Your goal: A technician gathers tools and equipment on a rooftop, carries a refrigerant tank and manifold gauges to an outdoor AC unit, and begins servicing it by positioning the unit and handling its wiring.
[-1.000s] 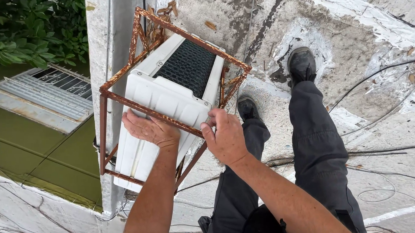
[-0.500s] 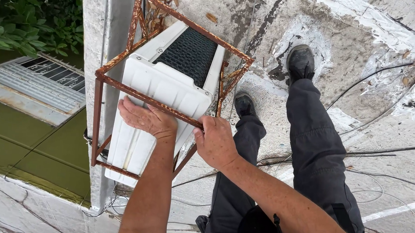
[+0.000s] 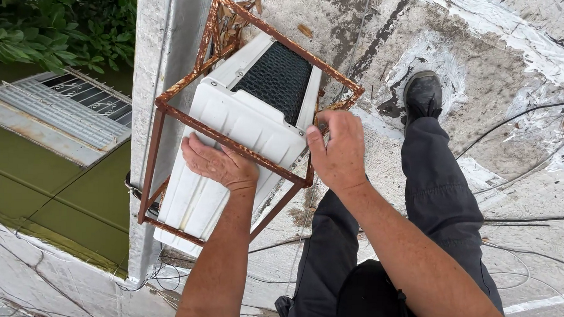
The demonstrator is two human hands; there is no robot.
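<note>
Two bare hands steady a white air conditioner [image 3: 232, 143] inside a rusty metal cage [image 3: 159, 147] on a wall: left hand [image 3: 218, 165] pressed flat on its casing, right hand [image 3: 339, 151] curled around the cage corner.

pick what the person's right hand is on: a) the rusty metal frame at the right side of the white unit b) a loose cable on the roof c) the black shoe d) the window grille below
a: the right hand grips the rusty metal frame at the right edge of the white unit, while the left hand lies flat on the unit's white face.
</note>
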